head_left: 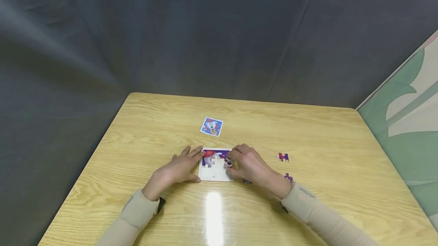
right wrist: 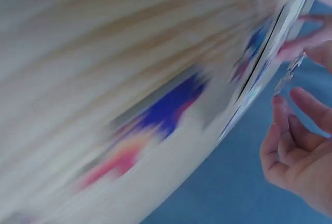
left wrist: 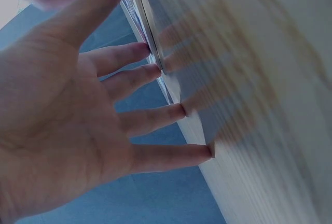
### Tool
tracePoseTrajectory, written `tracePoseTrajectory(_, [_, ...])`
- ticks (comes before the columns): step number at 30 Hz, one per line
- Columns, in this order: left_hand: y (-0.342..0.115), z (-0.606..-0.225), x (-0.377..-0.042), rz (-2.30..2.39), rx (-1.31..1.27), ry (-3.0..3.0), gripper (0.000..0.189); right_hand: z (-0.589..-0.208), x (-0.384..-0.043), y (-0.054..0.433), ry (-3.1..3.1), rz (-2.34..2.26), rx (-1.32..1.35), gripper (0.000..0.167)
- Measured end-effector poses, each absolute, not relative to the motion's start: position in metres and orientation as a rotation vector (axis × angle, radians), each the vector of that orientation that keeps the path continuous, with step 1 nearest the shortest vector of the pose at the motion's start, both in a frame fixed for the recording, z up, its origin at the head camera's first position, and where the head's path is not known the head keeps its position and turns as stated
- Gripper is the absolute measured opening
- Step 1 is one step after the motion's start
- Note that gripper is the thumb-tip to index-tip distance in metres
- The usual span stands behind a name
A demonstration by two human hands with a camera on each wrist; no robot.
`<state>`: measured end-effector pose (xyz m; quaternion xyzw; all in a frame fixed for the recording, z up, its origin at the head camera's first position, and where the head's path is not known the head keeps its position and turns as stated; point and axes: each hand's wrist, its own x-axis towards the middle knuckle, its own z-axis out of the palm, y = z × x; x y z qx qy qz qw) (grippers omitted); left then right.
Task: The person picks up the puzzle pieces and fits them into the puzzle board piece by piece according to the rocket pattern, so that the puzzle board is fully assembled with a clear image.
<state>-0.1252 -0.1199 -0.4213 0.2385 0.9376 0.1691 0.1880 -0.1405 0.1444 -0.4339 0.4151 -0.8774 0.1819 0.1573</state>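
A white puzzle tray lies on the table, its upper left part filled with joined pieces in red, white and purple. My left hand touches the tray's left side. In the left wrist view the left hand's fingers are spread and mostly straight, their tips at the tray and tabletop. My right hand pinches a puzzle piece over the tray's right part. The right wrist view shows that puzzle piece edge-on, held up between thumb and fingers of the right hand.
Loose puzzle pieces lie to the right: a red and purple piece, a purple piece, and a dark one partly under the right hand. A small picture card lies beyond the tray. A dark curtain hangs behind the table.
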Motion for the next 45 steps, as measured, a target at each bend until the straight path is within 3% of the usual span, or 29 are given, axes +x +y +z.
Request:
tracePoseTrajectory(6, [-0.119,-0.421,-0.124,0.501,0.670,2.634,0.083,-0.439,-0.144,0.115,-2.522,0.463,1.361,0.032])
tracePoseTrajectory(15, [-0.120,-0.421,-0.126,0.468,0.672,2.641,0.083,-0.441,-0.144,0.106,-2.591,0.433,1.360,0.015])
tracePoseTrajectory(28, [-0.120,-0.418,-0.127,0.445,0.683,2.646,0.082,-0.432,-0.143,0.110,-2.673,0.421,1.335,0.020])
tracePoseTrajectory(33, [-0.119,-0.420,-0.127,0.454,0.682,2.635,0.083,-0.422,-0.147,0.144,-2.614,0.530,1.245,0.022])
tracePoseTrajectory(45, [-0.122,-0.421,-0.126,0.463,0.659,2.628,0.085,-0.431,-0.145,0.289,-2.722,0.599,0.863,0.030])
